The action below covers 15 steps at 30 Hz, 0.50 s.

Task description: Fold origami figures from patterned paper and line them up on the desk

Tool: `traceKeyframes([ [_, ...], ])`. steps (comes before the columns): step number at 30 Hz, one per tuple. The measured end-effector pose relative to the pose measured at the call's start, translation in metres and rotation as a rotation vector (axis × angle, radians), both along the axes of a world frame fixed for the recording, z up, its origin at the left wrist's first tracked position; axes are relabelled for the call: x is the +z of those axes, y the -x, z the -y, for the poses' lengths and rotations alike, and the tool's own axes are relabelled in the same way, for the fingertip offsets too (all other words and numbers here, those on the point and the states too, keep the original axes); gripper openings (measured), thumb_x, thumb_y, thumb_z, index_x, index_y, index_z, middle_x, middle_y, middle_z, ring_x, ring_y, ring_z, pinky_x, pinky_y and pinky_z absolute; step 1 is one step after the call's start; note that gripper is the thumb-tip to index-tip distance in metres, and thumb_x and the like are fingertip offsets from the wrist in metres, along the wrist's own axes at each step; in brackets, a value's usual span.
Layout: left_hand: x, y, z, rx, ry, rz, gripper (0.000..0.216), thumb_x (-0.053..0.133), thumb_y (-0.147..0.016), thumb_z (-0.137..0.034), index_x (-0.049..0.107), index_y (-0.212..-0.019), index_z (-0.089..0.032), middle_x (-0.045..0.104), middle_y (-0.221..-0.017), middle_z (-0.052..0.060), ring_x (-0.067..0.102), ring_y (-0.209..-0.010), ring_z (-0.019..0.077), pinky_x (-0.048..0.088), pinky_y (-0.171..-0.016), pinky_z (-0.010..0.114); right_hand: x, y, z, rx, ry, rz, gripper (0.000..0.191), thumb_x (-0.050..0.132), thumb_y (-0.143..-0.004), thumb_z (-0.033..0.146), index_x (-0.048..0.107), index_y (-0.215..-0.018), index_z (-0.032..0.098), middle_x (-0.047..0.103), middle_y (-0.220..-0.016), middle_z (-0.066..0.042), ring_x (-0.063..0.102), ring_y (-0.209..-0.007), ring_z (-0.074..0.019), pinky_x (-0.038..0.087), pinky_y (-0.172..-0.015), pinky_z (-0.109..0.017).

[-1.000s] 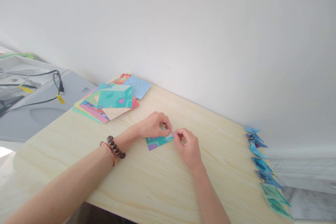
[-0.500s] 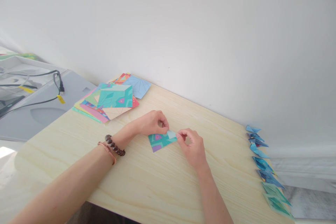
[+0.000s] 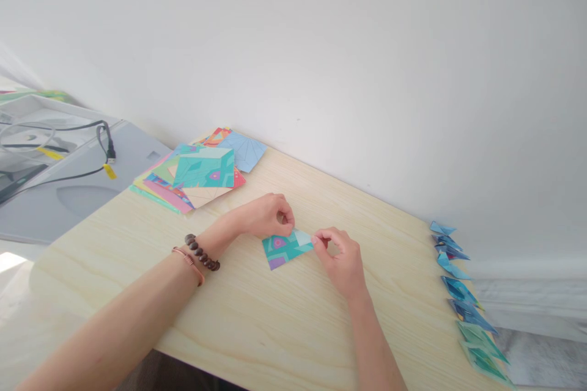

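A small folded teal paper with purple patches lies flat on the pale wooden table. My left hand, with beaded bracelets on its wrist, pinches the paper's far edge with curled fingers. My right hand pinches the paper's right corner between thumb and forefinger. Both hands rest on the tabletop.
A fanned stack of patterned paper squares lies at the table's back left. Several folded blue and teal paper pieces line the right edge. A grey device with cables sits left of the table. A white wall runs behind.
More of the teal paper shows now, as my hands have drawn slightly apart along it. My right hand has shifted to the right.
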<state>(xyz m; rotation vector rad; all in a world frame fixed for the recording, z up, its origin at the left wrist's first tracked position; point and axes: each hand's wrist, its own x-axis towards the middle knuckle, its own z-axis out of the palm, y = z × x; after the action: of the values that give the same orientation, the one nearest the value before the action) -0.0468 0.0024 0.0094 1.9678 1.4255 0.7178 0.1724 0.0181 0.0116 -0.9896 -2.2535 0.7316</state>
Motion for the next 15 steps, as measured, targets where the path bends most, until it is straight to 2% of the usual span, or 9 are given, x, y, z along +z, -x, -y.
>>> traceKeyframes([
  [3, 0.000, 0.002, -0.001, 0.002, 0.006, -0.003, 0.014, 0.056, -0.067, -0.022, 0.069, -0.071, -0.018, 0.065, -0.078, 0.001, 0.058, -0.072, 0.0126, 0.045, -0.069, 0.020, 0.000, -0.004, -0.001, -0.020, 0.016, -0.013, 0.013, 0.051, -0.083, 0.027, 0.059, -0.075, 0.020, 0.062, -0.069, 0.001, 0.055, -0.067, -0.0139, 0.040, -0.073, -0.029],
  [7, 0.002, 0.005, -0.001, -0.020, 0.016, -0.004, 0.018, 0.052, -0.069, -0.018, 0.070, -0.074, -0.017, 0.067, -0.076, 0.001, 0.059, -0.071, 0.0124, 0.044, -0.069, 0.020, -0.002, -0.011, -0.006, -0.118, 0.044, -0.034, 0.016, 0.052, -0.082, 0.030, 0.060, -0.074, 0.020, 0.063, -0.069, 0.000, 0.055, -0.068, -0.0151, 0.041, -0.070, -0.028],
  [13, 0.010, -0.004, 0.002, -0.062, -0.043, -0.019, 0.024, 0.047, -0.082, -0.027, 0.070, -0.085, -0.018, 0.069, -0.080, 0.002, 0.059, -0.075, 0.0124, 0.041, -0.074, 0.021, -0.006, -0.003, -0.006, -0.111, 0.149, -0.074, 0.018, 0.054, -0.081, 0.033, 0.064, -0.076, 0.019, 0.066, -0.072, -0.001, 0.057, -0.069, -0.0154, 0.043, -0.068, -0.027],
  [15, 0.009, -0.006, 0.002, -0.070, -0.048, 0.004, 0.024, 0.048, -0.083, -0.029, 0.069, -0.083, -0.017, 0.069, -0.077, 0.001, 0.059, -0.073, 0.0118, 0.041, -0.073, 0.021, -0.006, 0.001, -0.004, -0.099, 0.190, -0.093, 0.019, 0.054, -0.081, 0.034, 0.065, -0.077, 0.019, 0.066, -0.073, -0.002, 0.058, -0.069, -0.0155, 0.044, -0.068, -0.027],
])
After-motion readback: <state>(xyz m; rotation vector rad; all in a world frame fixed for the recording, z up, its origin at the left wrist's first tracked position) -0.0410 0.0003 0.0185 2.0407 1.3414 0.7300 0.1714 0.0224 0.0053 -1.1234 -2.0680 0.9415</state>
